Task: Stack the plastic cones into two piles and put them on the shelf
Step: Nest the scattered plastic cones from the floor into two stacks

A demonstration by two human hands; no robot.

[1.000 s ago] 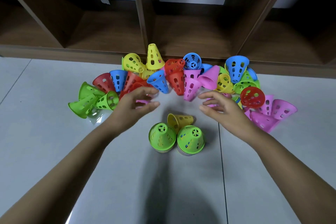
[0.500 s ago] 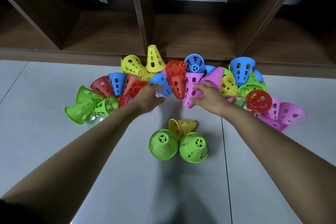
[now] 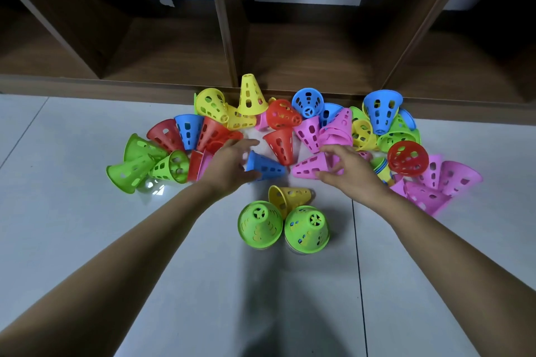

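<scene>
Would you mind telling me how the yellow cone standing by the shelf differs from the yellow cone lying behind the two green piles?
The standing yellow cone is upright, narrow end up; the lying yellow cone is on its side, mouth facing left. The standing one is in the heap by the shelf; the lying one is apart from it, behind the green piles. Both are yellow with holes.

Blue cone [image 3: 265, 166] — pink cone [image 3: 309, 166]

Dim, soft central shadow, edges bowed
</scene>
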